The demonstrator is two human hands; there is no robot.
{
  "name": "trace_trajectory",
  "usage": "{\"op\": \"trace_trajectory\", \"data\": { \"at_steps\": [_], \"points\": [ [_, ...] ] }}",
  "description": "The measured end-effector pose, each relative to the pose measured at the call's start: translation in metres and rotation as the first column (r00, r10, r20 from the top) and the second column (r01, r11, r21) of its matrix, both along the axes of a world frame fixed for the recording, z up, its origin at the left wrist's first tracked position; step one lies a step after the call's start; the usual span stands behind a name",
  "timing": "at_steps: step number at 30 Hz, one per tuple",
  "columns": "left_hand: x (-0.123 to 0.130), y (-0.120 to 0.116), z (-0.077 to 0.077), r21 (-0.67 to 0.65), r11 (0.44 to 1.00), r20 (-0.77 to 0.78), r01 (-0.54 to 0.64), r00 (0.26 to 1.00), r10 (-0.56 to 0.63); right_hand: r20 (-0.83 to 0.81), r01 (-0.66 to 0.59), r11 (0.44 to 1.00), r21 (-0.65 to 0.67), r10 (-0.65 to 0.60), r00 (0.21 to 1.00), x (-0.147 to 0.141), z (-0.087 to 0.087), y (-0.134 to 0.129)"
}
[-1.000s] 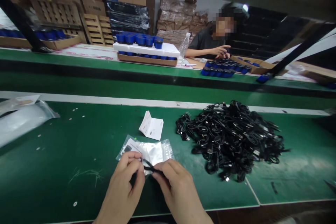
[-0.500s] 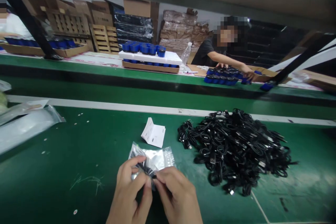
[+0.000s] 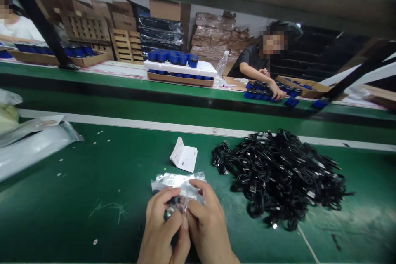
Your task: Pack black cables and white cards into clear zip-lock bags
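Near the bottom centre, my left hand [image 3: 165, 225] pinches a clear plastic bag [image 3: 157, 185] that has something dark inside, partly hidden by the fingers. My right hand [image 3: 208, 225] is closed on the bag's right side, its fingertips close to those of my left. More silvery clear bags [image 3: 179, 179] lie on the green table just beyond both hands. Past them a folded white leaflet [image 3: 187, 158] stands partly open. To the right of my hands is a large heap of coiled black cables [image 3: 281, 173].
A large plastic package [image 3: 37, 144] lies at the left. Beyond a white strip [image 3: 123, 123], blue parts [image 3: 175, 57] stand on a white foam board. A co-worker's hand [image 3: 276, 90] touches blue parts at the upper right. A dark post [image 3: 43, 24] rises at the left.
My right hand's fingers have moved up over the bag, and the dark item is now more covered by plastic and fingers. The co-worker's arm has moved left. The view has shifted slightly.
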State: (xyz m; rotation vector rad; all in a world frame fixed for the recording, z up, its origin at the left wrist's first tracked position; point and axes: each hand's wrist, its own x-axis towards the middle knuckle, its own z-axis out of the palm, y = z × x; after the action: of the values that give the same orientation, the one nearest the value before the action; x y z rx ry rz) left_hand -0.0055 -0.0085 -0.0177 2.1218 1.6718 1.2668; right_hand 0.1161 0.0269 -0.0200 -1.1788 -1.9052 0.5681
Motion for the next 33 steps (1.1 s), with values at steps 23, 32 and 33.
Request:
{"op": "trace_trajectory", "data": {
  "at_steps": [23,32,33],
  "points": [
    [-0.042,0.018,0.023,-0.618,0.682,0.584,0.391,0.809,0.066,-0.152,-0.351,0.868,-0.352,0.317,0.936,0.031,0.043,0.012],
    [-0.034,0.015,0.023,-0.629,0.752,0.521,0.197,0.825,0.219,-0.330,-0.168,0.912,-0.374,0.038,0.943,0.026,0.026,0.008],
    [-0.034,0.014,0.022,-0.621,0.763,0.503,0.177,0.837,0.215,-0.327,-0.167,0.915,-0.369,0.040,0.944,0.026,0.026,0.008]
  ]
}}
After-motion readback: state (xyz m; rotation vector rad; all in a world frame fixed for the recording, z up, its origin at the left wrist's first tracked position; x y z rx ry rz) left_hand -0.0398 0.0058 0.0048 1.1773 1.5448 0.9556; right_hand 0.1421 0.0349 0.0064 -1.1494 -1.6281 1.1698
